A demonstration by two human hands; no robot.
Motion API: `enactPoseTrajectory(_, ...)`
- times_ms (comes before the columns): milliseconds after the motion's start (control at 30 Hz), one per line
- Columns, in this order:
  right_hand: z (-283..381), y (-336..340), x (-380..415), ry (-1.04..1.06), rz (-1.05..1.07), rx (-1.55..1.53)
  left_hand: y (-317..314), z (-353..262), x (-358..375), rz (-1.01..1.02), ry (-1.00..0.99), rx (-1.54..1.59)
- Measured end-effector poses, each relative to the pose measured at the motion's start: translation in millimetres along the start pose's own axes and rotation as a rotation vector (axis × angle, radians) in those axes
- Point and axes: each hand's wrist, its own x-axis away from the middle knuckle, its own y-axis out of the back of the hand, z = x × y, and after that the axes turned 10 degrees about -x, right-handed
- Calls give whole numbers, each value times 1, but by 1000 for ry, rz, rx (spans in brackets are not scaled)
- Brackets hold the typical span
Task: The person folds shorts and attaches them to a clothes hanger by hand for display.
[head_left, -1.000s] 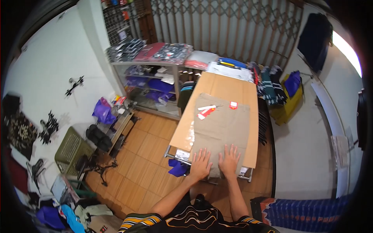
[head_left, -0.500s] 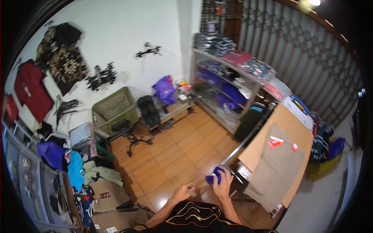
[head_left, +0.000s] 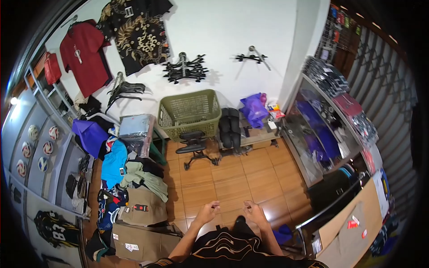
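My left hand (head_left: 207,212) is held out in front of my body over the tiled floor. Its fingers curl loosely with the thumb apart, and nothing shows in it. A short way to its right, my right hand (head_left: 255,212) is in a similar half-curled pose, also with nothing visible between thumb and fingers. The two hands do not touch. Nearest my right hand is a purple item (head_left: 282,234), low down beside the metal rail (head_left: 328,206) of the board-topped table. On that table's board lies a folded brown garment (head_left: 347,236) with red and white tags.
Stacked brown trousers (head_left: 143,207) and other clothes lie at left. Ahead stand a green basket (head_left: 190,130), a small black chair (head_left: 193,147) and a low bench (head_left: 257,137) with a purple bag (head_left: 254,110). A glass cabinet (head_left: 321,129) stands at right.
My view has swung left. My right hand has let go of the purple item, and a purple item now lies low beside the table. Both hands are now in front of me.
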Motion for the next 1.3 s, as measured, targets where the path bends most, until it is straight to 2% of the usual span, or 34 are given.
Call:
enactPoseTrajectory(133,-30,0,-47,-1,46,38,-5,17,-23,29,91,57)
enactPoseTrajectory(233,-32,5,-95,-123,113,64,3,31,-53,47,81,61)
enactPoseTrajectory(367,-48,2,-173,-37,144,88,26,31,-102,50,72,21)
enactPoseTrajectory(467,-39,2,-240,42,167,53,44,29,-145,12,147,99)
enactPoseTrajectory(667,18,0,-362,59,318,78,87,24,-215,-194,204,196)
enactPoseTrajectory(733,27,-8,-396,23,373,-13,101,30,-237,-320,178,230)
enactPoseTrajectory(767,29,-14,-412,20,379,-12,110,31,-247,-320,184,233)
enactPoseTrajectory(833,33,-26,-442,123,412,-50,139,16,-265,-412,150,279)
enactPoseTrajectory(933,72,-33,-476,32,429,-34,179,24,-297,-452,108,339)
enactPoseTrajectory(1033,79,-50,-518,56,375,-196,218,45,-337,-452,49,369)
enactPoseTrajectory(1200,108,-71,-596,83,239,-251,309,63,-415,-418,27,434)
enactPoseTrajectory(1233,118,-75,-613,50,195,-315,322,78,-437,-472,-82,395)
enactPoseTrajectory(1300,134,-85,-647,-40,121,-447,355,94,-471,-470,-117,396)
